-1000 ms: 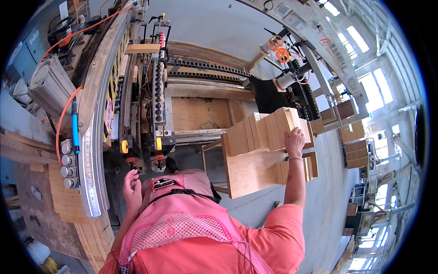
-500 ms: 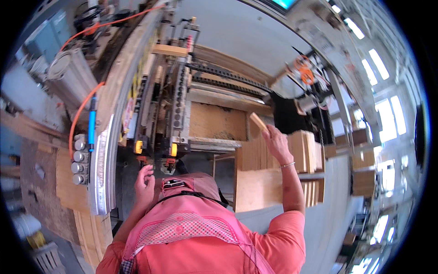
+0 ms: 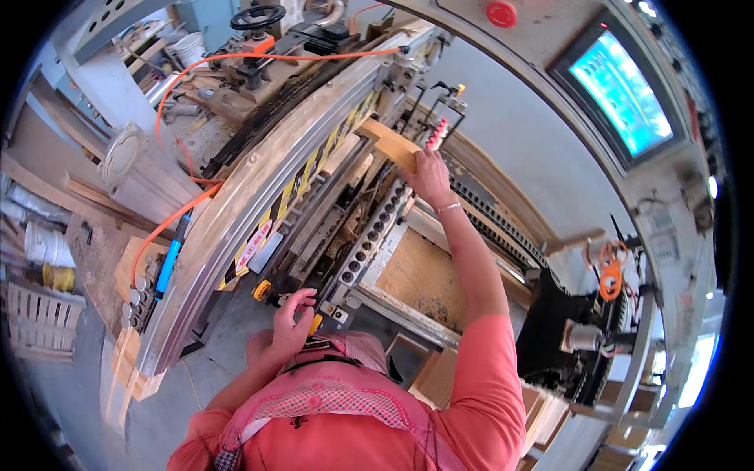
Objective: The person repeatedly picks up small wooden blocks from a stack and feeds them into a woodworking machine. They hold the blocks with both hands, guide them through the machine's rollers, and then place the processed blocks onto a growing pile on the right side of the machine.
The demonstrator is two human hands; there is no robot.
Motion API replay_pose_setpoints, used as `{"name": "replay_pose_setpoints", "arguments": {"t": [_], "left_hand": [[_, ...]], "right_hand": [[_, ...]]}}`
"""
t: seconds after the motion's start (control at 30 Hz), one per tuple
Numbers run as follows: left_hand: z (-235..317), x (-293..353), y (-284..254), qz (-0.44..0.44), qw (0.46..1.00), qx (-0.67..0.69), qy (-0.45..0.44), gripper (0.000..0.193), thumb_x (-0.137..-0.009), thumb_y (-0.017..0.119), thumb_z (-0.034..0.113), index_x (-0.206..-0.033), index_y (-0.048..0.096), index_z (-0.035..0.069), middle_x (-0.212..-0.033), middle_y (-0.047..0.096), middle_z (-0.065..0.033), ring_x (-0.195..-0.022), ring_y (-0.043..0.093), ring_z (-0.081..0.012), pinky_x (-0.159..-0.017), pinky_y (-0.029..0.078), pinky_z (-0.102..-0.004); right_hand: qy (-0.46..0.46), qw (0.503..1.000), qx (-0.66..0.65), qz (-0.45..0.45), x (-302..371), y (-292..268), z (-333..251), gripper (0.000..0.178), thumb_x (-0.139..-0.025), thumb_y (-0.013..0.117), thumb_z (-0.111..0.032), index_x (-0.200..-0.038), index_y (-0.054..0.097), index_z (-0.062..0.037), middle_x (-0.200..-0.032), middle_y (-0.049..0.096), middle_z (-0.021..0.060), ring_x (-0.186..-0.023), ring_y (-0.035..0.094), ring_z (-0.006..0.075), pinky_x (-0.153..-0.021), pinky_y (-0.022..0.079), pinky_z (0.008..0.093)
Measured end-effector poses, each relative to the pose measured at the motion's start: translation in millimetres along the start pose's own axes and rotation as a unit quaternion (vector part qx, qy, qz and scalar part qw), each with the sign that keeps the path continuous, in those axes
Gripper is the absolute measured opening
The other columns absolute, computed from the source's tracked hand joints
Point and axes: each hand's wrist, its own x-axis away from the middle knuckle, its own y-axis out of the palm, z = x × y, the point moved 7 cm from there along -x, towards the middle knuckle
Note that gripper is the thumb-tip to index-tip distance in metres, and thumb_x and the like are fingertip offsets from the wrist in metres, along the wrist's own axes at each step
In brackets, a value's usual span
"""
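Observation:
My right hand reaches out over the machine, closed on the near end of a short wooden board. The board's far end meets or overlaps another wooden piece lying across the machine's rails; where one stops and the other begins is hard to see. A row of red-tipped parts stands just beyond the hand. My left hand hovers at the machine's near end, fingers loosely bent and apart, holding nothing. Close to it are two yellow knobs, one to its left and one partly hidden behind it.
A metal bar with round holes runs beside a sawdust-strewn wooden panel. At the upper right is a lit screen near a red button. An orange hose crosses the left side. Stacked boards stand low right.
My right hand has carried the board from above the stacked boards, forward and left, to the piece on the machine. The view has turned right. My left hand stays near the yellow knobs.

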Motion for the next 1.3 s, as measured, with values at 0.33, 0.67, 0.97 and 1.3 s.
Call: {"name": "replay_pose_setpoints", "arguments": {"t": [0.33, 0.67, 0.97, 1.3], "left_hand": [[-8.0, -6.9, 21.2, 0.095, 0.994, -0.013, -0.053, 0.030, -0.082, 0.052, 0.001, -0.111, 0.055, 0.001, -0.096, 0.061, -0.0100, -0.085, 0.058, -0.0134, -0.074, 0.046, -0.0255], [9.4, -58.7, 49.0, 0.048, 0.998, 0.045, -0.019, 0.032, -0.082, 0.054, 0.001, -0.114, 0.054, 0.001, -0.102, 0.060, -0.0086, -0.093, 0.057, -0.0141, -0.082, 0.044, -0.0261], [-8.8, -105.6, 109.0, -0.118, 0.939, 0.322, -0.034, 0.054, -0.085, 0.060, 0.013, -0.132, 0.034, 0.003, -0.121, 0.048, -0.0079, -0.104, 0.050, -0.0112, -0.084, 0.044, -0.0267], [-20.7, -68.3, 78.1, -0.072, 0.971, 0.225, 0.041, 0.020, -0.087, 0.047, 0.005, -0.107, 0.047, 0.004, -0.101, 0.058, -0.0065, -0.090, 0.055, -0.0112, -0.074, 0.046, -0.0272]], "right_hand": [[0.024, 0.983, 0.033, -0.176, -94.3, 75.5, 23.4, 0.044, -0.066, 0.070, -0.042, -0.088, 0.064, -0.0043, -0.084, 0.065, 0.0161, -0.082, 0.063, 0.0306, -0.074, 0.049, 0.0395], [0.003, 0.986, 0.072, -0.151, -70.4, 51.4, 31.8, 0.033, -0.064, 0.070, -0.029, -0.086, 0.065, -0.0051, -0.078, 0.065, 0.0146, -0.074, 0.064, 0.0304, -0.067, 0.052, 0.0385], [-0.031, 0.922, -0.241, -0.301, 83.8, -19.5, -75.2, 0.039, -0.059, 0.079, -0.026, -0.088, 0.066, -0.0042, -0.069, 0.063, 0.0102, -0.061, 0.060, 0.0198, -0.064, 0.050, 0.0302], [0.040, 0.953, -0.155, -0.259, 68.2, -19.4, -58.8, 0.041, -0.058, 0.076, -0.035, -0.082, 0.064, -0.0048, -0.070, 0.064, 0.0122, -0.062, 0.061, 0.0260, -0.061, 0.049, 0.0341]]}}
